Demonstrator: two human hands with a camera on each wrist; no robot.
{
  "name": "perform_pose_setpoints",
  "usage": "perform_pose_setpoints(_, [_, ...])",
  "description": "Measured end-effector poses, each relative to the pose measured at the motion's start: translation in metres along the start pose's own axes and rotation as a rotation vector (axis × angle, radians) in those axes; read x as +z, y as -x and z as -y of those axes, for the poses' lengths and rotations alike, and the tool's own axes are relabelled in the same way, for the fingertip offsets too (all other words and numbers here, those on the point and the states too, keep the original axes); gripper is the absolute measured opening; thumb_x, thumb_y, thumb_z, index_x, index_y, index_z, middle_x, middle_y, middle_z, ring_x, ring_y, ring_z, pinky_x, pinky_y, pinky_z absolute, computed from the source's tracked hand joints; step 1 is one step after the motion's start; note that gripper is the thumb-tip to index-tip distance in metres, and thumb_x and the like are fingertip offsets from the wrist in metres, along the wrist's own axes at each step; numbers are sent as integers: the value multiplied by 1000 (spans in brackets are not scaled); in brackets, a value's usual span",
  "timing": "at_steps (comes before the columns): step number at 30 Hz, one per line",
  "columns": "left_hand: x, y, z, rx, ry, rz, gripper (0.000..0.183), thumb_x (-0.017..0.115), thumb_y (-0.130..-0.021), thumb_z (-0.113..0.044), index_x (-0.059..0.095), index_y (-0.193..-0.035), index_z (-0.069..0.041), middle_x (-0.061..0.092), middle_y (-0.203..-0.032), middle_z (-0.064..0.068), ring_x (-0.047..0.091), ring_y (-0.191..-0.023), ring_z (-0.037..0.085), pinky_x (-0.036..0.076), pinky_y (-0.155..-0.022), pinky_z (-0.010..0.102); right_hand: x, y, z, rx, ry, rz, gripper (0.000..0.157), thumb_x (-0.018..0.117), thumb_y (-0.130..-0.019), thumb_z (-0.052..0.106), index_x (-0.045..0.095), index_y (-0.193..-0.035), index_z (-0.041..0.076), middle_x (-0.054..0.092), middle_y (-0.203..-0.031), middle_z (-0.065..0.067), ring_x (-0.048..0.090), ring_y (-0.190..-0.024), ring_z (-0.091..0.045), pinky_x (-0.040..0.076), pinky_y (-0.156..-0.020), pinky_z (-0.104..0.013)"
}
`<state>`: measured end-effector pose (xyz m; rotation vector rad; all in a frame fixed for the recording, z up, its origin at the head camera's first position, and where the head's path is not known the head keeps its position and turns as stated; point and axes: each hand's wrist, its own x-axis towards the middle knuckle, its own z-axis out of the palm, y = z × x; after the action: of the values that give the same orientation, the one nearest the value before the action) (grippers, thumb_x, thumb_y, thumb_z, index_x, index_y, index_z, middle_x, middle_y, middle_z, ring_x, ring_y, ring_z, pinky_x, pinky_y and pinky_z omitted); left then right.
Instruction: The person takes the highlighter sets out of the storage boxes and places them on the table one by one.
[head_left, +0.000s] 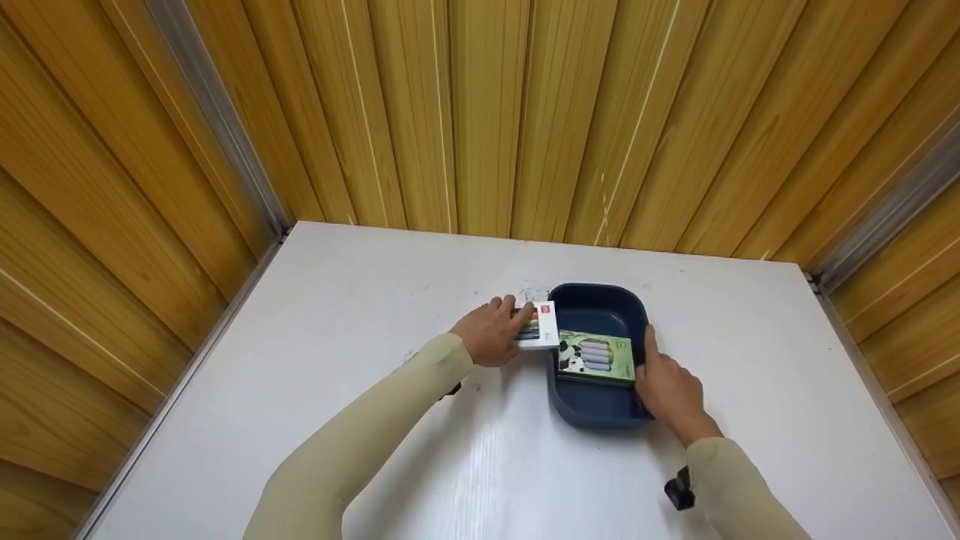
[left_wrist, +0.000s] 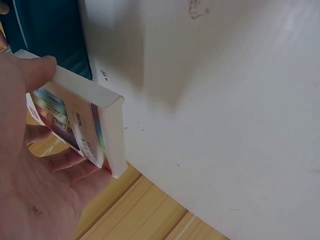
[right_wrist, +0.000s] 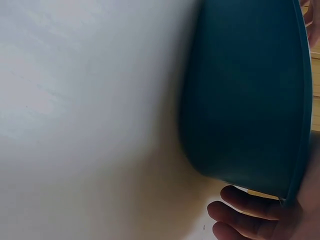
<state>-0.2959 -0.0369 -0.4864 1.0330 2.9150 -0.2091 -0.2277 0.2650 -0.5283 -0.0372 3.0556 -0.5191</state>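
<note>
My left hand (head_left: 487,334) holds a thin white carton (head_left: 549,328) with coloured sticks pictured on it and a red label. In the left wrist view the thumb lies along the narrow side of the carton (left_wrist: 85,86) and the fingers support its printed face. The carton's right end is at the left rim of a dark blue plastic bin (head_left: 600,420). Inside the bin a green box (head_left: 619,360) with pandas and pastel sticks lies across the middle. My right hand (head_left: 673,391) grips the bin's right wall, fingers (right_wrist: 250,227) along the outside.
The bin stands on a white table (head_left: 360,315) with small dark marks on its surface. Wood-patterned panels (head_left: 487,127) rise behind the table and at both sides, with metal strips (head_left: 217,105) at the corners.
</note>
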Motion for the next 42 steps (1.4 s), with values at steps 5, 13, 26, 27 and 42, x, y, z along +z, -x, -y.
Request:
perform_pose_setpoints(5, [1,0,2,-4,27,1,67,57,-100,-37,29,-157,-16,48,-140,16,56,-121,28,50,-103,38,1,-1,-1,16,-9,33,69,40,-102,16,8,-161,-1,66,-97,-31,59,-68,-31,48,-62,-51])
perform_pose_setpoints(13, [6,1,7,-24,34,3,66,57,-100,-37,29,-156,-16,48,-140,16,57,-118,28,52,-100,37,4,-2,-2,24,-11,31,70,39,-102,16,5,-162,2,65,-87,-28,56,-64,-30,46,-58,-49])
perform_pose_setpoints(26, [9,5,16,-48,94,37,72,60,-99,-38,28,-160,-16,47,-144,18,55,-124,29,49,-104,38,7,-2,-2,48,-94,37,70,36,-103,14,0,-163,6,56,-126,-40,63,-90,-41,49,-79,-59])
perform_pose_setpoints(27, [10,6,17,-50,98,43,72,60,-99,-38,28,-160,-16,47,-144,18,56,-124,29,50,-104,39,7,-2,-2,52,-99,45,71,36,-103,14,-2,-162,6,57,-125,-40,63,-88,-40,49,-78,-58])
perform_pose_setpoints(42, [22,1,13,-68,129,125,69,62,-99,-35,31,-159,-18,45,-147,16,53,-128,28,47,-107,39,6,-2,-1,63,-79,76,71,35,-104,16,-6,-162,8,60,-117,-40,63,-83,-37,49,-71,-56])
